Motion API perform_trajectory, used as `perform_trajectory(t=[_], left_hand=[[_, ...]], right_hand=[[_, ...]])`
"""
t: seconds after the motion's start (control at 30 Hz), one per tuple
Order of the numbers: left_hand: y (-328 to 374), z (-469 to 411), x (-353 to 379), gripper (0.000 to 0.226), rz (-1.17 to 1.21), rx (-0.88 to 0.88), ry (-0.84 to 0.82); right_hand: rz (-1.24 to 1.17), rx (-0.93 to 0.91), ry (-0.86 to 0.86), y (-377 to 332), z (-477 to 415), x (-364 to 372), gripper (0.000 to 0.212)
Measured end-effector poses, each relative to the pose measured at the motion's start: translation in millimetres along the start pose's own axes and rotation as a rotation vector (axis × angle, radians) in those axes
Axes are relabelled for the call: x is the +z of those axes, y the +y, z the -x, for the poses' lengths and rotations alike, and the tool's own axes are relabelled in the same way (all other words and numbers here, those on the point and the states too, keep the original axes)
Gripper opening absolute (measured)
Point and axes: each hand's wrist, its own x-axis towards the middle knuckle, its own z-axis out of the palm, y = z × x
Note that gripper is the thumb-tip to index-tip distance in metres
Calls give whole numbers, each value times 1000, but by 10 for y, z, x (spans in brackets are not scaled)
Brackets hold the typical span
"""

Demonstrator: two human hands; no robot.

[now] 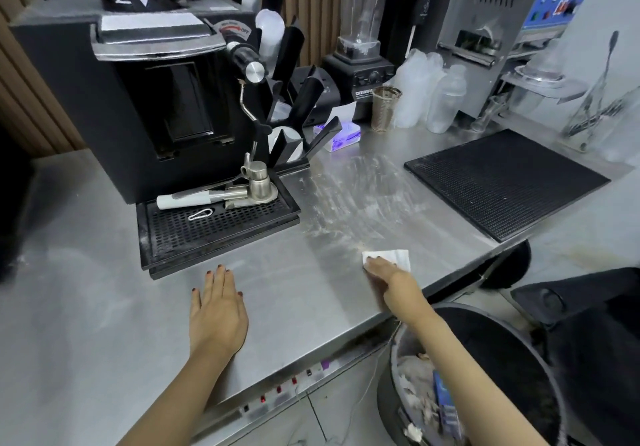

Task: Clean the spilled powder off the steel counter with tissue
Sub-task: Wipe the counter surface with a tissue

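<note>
— Where is the powder?

— Smeared in pale streaks across the steel counter, between the drip tray of the black machine and the black mat. The tissue lies at the near end of the streaks, close to the counter's front edge.

— And the hands?

— The right hand presses the tissue flat, fingers together on top of it; they look pressed on it, not clamped around it. The left hand rests palm down on bare steel, fingers slightly apart, holding nothing.

— How should the wipe go?

— Probably in long strokes toward the edge, with even pressure, so the powder gathers instead of spreading thinner. The bin stands just below the edge, well placed to catch it. Folding the tissue to a clean face would help.

— What stands in the way?

— The tray's corner and the mat's edge hem in the streaks, and powder may lodge against both. Farther back, a tissue box, a metal cup and plastic bottles crowd the far end.
</note>
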Motion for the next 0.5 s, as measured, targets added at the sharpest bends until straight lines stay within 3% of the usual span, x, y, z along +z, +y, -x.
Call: perform_trajectory(t=[0.07,0.33,0.5], left_hand=[[21,-9,-3,50,17,2,25],[758,-151,133,48,73,56,2],[913,-290,201,52,23,-28,-4]], right_hand=[[-79,73,42,-41,27,-70,46],[82,-310,-97,-255,89,594,63],[70,-214,-22,205,-266,114,53]])
